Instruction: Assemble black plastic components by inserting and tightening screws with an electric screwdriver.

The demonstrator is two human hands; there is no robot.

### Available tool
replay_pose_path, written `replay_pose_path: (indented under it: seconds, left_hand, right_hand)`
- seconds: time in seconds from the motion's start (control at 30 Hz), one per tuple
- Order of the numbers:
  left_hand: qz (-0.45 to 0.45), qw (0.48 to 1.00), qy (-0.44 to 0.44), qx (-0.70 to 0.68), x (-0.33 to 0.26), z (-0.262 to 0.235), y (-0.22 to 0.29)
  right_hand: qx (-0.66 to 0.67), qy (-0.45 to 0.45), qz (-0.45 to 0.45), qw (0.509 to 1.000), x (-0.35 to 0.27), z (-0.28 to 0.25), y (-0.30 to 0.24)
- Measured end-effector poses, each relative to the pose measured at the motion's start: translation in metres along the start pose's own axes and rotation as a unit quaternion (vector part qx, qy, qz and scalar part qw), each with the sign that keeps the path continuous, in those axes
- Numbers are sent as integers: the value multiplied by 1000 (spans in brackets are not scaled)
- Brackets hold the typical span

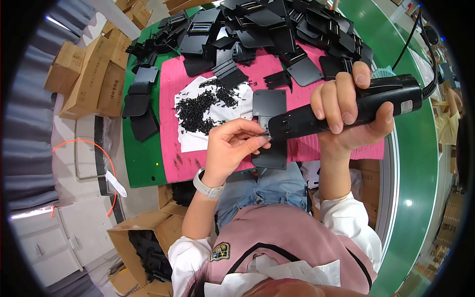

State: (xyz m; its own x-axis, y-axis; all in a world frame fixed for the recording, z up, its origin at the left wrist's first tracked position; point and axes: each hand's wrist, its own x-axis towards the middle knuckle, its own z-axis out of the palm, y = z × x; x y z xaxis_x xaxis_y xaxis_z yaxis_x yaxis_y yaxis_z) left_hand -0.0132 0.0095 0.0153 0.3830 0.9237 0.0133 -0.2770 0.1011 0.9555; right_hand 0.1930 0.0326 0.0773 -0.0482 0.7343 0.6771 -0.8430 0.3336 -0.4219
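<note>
Above pink rectangular mat point(316, 148), right hand point(341, 101) wraps around black cylindrical electric screwdriver point(299, 122).
Left hand point(232, 146) pinches fingertips together at its tip, over black flat-plated bracket point(269, 101); can't tell what's pinched.

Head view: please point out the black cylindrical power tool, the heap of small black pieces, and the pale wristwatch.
Black cylindrical power tool point(371, 100), head view: middle of its body.
Heap of small black pieces point(195, 112), head view: its dense centre.
Pale wristwatch point(203, 188), head view: its band.

Grey curtains point(28, 133) hang left, perhaps over a bright window point(60, 26).
</note>
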Motion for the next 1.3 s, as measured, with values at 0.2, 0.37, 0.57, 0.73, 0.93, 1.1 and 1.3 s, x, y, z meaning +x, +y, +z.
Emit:
replay_pose_path:
  seconds: [0.2,0.37,0.57,0.73,0.93,1.1,1.3]
  left_hand:
    - [19,1000,-16,-2,-3,-10,-7]
    - [32,999,-27,-20,-5,-11,-9]
    - [38,998,-14,-40,-5,-9,-6]
    - [43,998,-44,23,-3,-13,-4]
    - [42,998,-17,34,-5,-5,-7]
    - [45,999,-9,23,3,6,-6]
    - [226,837,30,498,17,10,-20]
  right_hand:
    - [-13,17,6,1000,-1,6,4]
    - [-3,5,11,1000,0,6,5]
    - [-10,6,15,1000,-2,5,4]
    - [-27,-7,29,999,-3,9,7]
    - [-66,21,48,996,-4,13,7]
    - [-158,63,88,981,0,12,-7]
    - [-240,62,76,966,-3,6,-9]
